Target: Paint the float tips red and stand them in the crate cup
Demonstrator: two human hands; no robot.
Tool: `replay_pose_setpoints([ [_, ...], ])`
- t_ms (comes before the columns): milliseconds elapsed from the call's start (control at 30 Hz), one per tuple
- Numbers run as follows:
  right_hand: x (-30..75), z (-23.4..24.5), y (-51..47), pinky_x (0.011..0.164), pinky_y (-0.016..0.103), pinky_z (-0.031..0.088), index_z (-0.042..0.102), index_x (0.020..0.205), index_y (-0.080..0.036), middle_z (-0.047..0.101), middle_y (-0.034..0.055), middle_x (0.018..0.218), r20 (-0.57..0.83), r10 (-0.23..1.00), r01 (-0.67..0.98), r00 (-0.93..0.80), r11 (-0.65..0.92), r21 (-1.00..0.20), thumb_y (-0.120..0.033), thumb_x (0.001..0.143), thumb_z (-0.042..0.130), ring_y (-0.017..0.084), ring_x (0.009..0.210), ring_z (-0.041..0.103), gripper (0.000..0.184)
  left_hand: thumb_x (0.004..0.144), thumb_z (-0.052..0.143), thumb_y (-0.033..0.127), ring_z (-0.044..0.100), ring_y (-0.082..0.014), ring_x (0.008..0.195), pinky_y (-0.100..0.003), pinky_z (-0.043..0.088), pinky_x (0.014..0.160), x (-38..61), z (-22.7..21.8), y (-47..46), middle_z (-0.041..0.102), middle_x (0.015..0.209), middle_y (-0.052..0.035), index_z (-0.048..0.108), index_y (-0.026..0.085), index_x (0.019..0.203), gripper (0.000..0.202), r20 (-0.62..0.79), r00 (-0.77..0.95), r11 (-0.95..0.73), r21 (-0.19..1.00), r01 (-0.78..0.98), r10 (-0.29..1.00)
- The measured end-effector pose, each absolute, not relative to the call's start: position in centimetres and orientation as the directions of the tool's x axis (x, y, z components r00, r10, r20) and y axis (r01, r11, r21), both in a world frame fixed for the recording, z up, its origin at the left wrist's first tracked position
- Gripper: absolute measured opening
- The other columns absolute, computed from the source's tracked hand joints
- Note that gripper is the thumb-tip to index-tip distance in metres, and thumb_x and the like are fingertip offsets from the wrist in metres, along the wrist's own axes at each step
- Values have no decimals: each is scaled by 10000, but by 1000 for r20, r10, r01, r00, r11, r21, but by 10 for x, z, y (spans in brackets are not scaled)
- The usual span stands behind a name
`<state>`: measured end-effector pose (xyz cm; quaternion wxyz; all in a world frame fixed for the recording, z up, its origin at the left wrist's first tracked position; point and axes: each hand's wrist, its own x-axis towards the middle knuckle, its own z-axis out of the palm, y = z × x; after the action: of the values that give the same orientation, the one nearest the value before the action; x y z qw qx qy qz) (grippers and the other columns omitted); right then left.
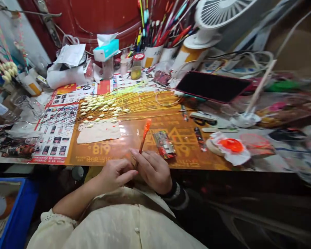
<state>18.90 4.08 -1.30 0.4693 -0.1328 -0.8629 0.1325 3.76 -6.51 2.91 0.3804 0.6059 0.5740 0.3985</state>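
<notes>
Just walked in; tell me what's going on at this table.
A person is holding what looks like a paintbrush, its orange tip pointing up and away from the body. The right hand grips the handle; the left hand is at its lower end, though whether it grips too is unclear. Pale buds on thin stems lie on the table, some by the far edge of a light cloth with orange spots. Bright orange paint sits over to the right.

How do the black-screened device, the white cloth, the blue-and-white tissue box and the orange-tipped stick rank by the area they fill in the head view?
Largest to smallest, as they look here:
1. Black-screened device
2. White cloth
3. Tissue box
4. Orange-tipped stick
</notes>
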Motion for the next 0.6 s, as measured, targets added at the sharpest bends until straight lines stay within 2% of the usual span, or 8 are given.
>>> replay_pose_setpoints([
  [100,165,-18,34,732,381,586,389,1495,-344,740,67,1061,794,366,48,-485,918,-393,-133,920,553,220,872,703,634,975,494,442,579,-108,643,-228,445,640,-4,34,-76,657,708,-10,655,186,818,341,104,8,-90,825,558,995],
  [200,151,-22,30,734,382,585,506,1393,-362,740,48,1019,769,455,2,-449,861,-509,-143,917,563,209,853,699,528,981,490,430,635,-147,800,-262,473,764,-65,42,-72,717,873,-47,690,190,910,321,227,-173,-21,659,752,958],
  [267,148,-24,29,756,392,578,564,1327,-365,735,42,1004,739,533,-24,-413,804,-594,-157,926,544,206,869,693,452,977,507,377,637,-175,912,-295,462,854,-108,44,-62,725,974,-61,689,190,955,261,284,-257,86,500,862,924],
  [367,150,-28,27,775,410,562,587,1316,-360,722,49,1006,705,616,-62,-351,736,-674,-188,949,496,210,885,677,415,943,545,263,604,-218,987,-347,429,922,-158,39,-44,716,1004,-91,685,172,979,171,232,-290,233,242,942,928],
  [467,155,-34,27,762,405,547,571,1351,-349,705,61,1053,679,664,-83,-313,693,-716,-208,965,468,194,839,650,423,920,558,230,575,-244,1002,-371,411,935,-180,26,-32,699,972,-114,690,161,937,150,179,-235,227,65,972,955],
  [600,160,-39,29,724,356,530,587,1340,-309,702,61,1070,689,679,-114,-253,686,-718,-205,972,461,143,741,597,402,936,519,250,566,-258,972,-376,415,876,-179,20,-30,683,950,-115,688,173,913,187,229,-192,214,-71,974,954],
])
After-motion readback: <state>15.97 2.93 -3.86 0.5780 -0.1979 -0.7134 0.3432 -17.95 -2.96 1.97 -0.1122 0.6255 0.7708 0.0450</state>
